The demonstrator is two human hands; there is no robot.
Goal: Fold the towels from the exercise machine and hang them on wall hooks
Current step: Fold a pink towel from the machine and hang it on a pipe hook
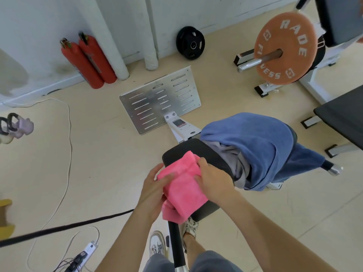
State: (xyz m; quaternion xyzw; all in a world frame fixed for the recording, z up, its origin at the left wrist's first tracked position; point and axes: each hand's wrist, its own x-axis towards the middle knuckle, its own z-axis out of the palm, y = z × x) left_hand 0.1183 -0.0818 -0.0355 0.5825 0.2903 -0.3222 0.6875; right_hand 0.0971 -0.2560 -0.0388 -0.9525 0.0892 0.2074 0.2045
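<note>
Left of your left hand (154, 191) the floor (110, 169) lies open as far as the black cable (78, 224), the pink towel (182, 186) fills the gap between your hands, the heaped blue towel (255, 142) crowds in just right of your right hand (213, 179), and the metal footplate (157, 101) stands well ahead.

On my feed the left hand (153, 191) and right hand (213, 179) are bare. The left forearm (125, 238) and right forearm (265, 222) run uncovered from the grip back to the frame's lower edge. Well below the grip, nearest me, I see grey-blue cloth legwear (212, 262), its right hem ending over a bare shin. Below and left of the grip sits a chunky white lace-up trainer with grey panels (157, 244). Just under the grip is a pale trainer with dark mottled markings (190, 226), partly hidden.
</note>
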